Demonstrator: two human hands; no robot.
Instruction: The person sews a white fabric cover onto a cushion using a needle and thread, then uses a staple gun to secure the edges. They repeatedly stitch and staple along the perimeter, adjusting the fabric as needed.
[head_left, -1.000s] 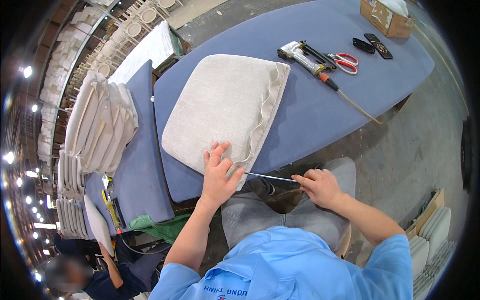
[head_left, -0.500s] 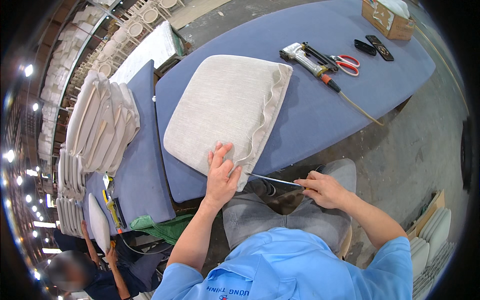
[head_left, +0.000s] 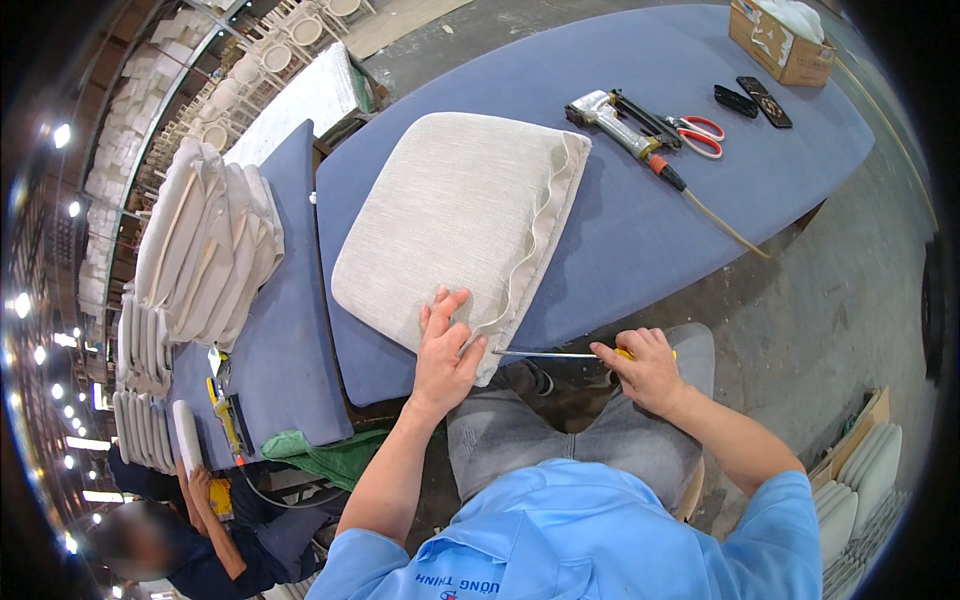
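The left hand (head_left: pixel 445 350) lies flat, fingers spread, pressing down on the near corner of a beige seat cushion (head_left: pixel 455 215); it grips nothing, only pins the fabric. The cushion stretches away from that hand toward 12 o'clock on the blue counter (head_left: pixel 640 230), its long axis running from 7 to 1 o'clock, with a loose welted fabric edge along its 3 o'clock side. The right hand (head_left: pixel 645 365) sits at 3 o'clock from the left, closed around the yellow handle of a thin metal rod tool (head_left: pixel 545 354). The rod lies level, pointing to 9 o'clock, its tip right at the cushion's near corner beside the left thumb. Farther off at 1 o'clock lie a staple gun (head_left: pixel 612 118) with its hose, red-handled scissors (head_left: pixel 700 135) and a cardboard box (head_left: pixel 775 45). Finished cushions (head_left: pixel 205 240) stack at 10 o'clock.
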